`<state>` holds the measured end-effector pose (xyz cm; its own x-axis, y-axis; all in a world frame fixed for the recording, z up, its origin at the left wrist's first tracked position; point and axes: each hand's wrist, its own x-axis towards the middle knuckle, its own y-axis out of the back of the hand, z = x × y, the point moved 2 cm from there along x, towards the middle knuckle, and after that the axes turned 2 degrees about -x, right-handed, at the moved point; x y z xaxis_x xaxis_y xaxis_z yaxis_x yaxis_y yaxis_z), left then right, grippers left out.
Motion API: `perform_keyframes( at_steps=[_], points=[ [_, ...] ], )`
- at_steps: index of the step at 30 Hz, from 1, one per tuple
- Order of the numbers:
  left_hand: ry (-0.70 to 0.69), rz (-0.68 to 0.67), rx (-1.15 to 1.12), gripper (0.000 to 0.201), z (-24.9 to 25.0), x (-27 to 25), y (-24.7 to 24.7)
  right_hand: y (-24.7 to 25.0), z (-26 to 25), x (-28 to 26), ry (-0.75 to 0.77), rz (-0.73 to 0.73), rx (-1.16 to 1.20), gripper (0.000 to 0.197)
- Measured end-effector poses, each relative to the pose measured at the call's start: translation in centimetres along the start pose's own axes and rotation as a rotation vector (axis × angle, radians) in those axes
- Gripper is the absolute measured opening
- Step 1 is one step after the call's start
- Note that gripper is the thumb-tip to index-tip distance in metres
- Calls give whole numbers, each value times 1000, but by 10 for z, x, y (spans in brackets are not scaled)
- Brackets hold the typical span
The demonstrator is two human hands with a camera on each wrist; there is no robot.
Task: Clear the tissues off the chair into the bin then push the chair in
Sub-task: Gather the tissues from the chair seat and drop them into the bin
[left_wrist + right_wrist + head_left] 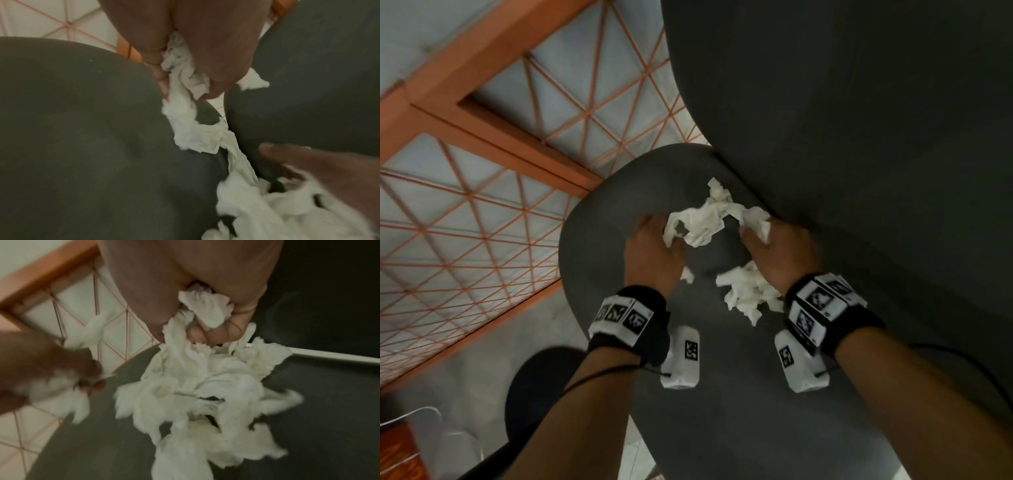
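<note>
Crumpled white tissues [709,219] lie on the dark grey chair seat [599,246], stretched between both hands. My left hand [654,246] grips one end of the tissues [180,76], fingers curled round them. My right hand [774,246] holds the other end [207,309] in curled fingers. A second clump of tissue [750,294] lies loose on the seat just below my right palm. The chair back [842,102] rises close behind the tissues on the right. No bin is in view.
The floor [482,205] to the left has pale tiles with orange lines. A dark round shape [541,390], perhaps part of the chair base, sits low left beside an orange object [400,452].
</note>
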<state>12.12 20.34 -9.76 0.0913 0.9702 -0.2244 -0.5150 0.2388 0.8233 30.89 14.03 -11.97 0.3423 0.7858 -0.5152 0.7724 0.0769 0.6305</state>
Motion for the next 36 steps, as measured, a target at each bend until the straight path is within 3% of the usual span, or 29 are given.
perform_keyframes(
  at_steps=[4, 6, 11, 13, 15, 19, 22, 26, 31, 33, 36],
  points=[
    [-3, -185, -175, 47, -5, -20, -2, 13, 10, -38, -82, -16, 111, 55],
    [-36, -253, -174, 56, 2, -20, -8, 14, 22, -54, -100, 0, 142, 52],
    [-28, -273, -5, 50, 18, 10, -39, 12, 51, -78, -126, -12, 187, 11],
    [-42, -273, 84, 46, 23, 21, -50, 9, 57, -78, -144, -38, 141, 21],
    [-67, -271, 139, 41, 27, 30, -57, 7, 59, -73, -171, -62, 50, 44],
    [-106, -135, 26, 26, 33, 29, -49, 0, 64, -54, -244, -116, -142, 65],
    [-118, -35, -127, 12, 33, 11, -31, -5, 60, -46, -179, -100, -173, 52],
    [32, 22, -278, 7, 16, -13, -4, -11, 66, -46, -193, -110, -134, 38],
    [133, 103, -320, 23, -1, -47, 16, -19, 83, -62, -143, -83, -66, 22],
    [180, 73, -337, 20, -3, -56, 14, -16, 84, -71, -104, -38, 1, 13],
    [259, -32, -283, 26, -8, -54, -2, -6, 82, -87, -82, 20, 71, 14]
  ],
)
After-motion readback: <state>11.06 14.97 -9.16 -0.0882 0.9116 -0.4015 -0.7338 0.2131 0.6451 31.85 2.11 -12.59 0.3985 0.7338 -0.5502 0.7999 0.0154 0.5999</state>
